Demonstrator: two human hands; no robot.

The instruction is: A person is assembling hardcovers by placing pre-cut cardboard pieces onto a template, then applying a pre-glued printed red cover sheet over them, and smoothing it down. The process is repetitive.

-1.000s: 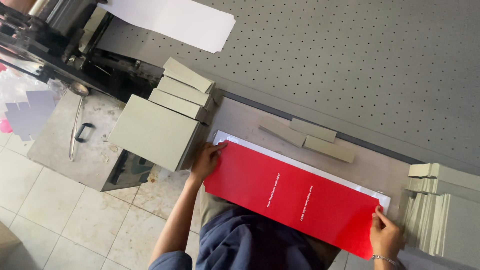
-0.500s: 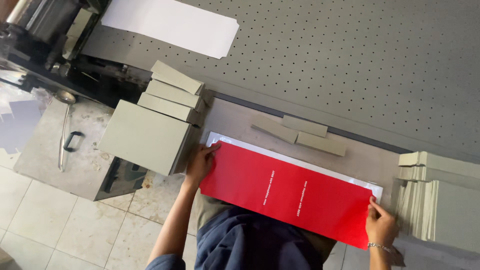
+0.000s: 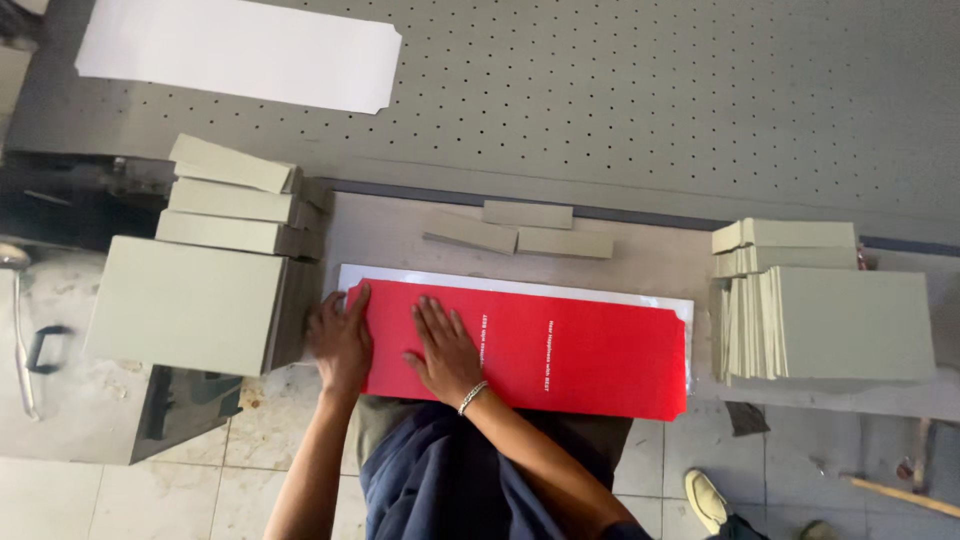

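Observation:
A long red sheet [image 3: 580, 355] with two lines of white print lies flat on a white backing sheet [image 3: 520, 284] on the grey bench. My left hand [image 3: 340, 340] rests on the red sheet's left end, fingers spread over its edge. My right hand [image 3: 445, 350], with a bead bracelet at the wrist, presses palm-down on the red sheet just to the right of the left hand. Neither hand grips anything.
Stacks of grey boards [image 3: 230, 200] and a larger grey board pile [image 3: 185, 305] stand at the left. Three narrow grey strips [image 3: 525, 230] lie behind the red sheet. More grey boards [image 3: 830, 300] are stacked at the right. A white sheet [image 3: 240, 50] lies on the perforated table [image 3: 650, 100].
My right hand has left the red sheet's right end and come across to its left part, now lying flat beside the left hand. The camera view has shifted and levelled.

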